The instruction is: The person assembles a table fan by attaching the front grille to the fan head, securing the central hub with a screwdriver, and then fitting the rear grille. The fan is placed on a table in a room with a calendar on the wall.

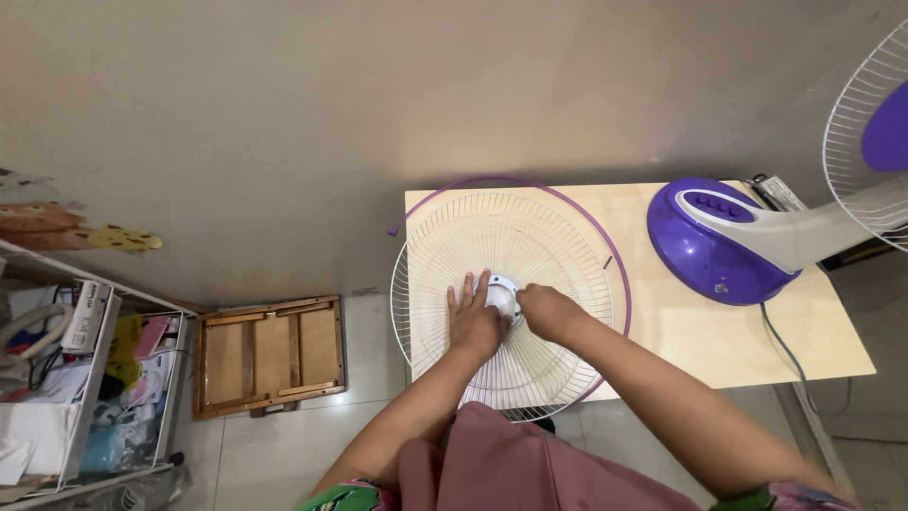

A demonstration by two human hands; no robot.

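Observation:
A round white wire fan grille [530, 237] lies flat on a light wooden table [757, 336], overhanging its left and front edges. My left hand [473, 317] rests flat on the wires, fingers apart, just left of the grille's white centre cap [501, 291]. My right hand [549, 310] is curled, its fingers on the right side of that cap. A thin purple rim ring [619, 274] curves around the grille's far and right side, its loose end sticking out at the upper left.
A purple and white fan base [705, 237] lies on the table's right part, its neck leading to a wire fan head [875, 132] at the frame's right edge. A folded wooden table [270, 355] lies on the floor; a cluttered white rack [90, 388] stands at left.

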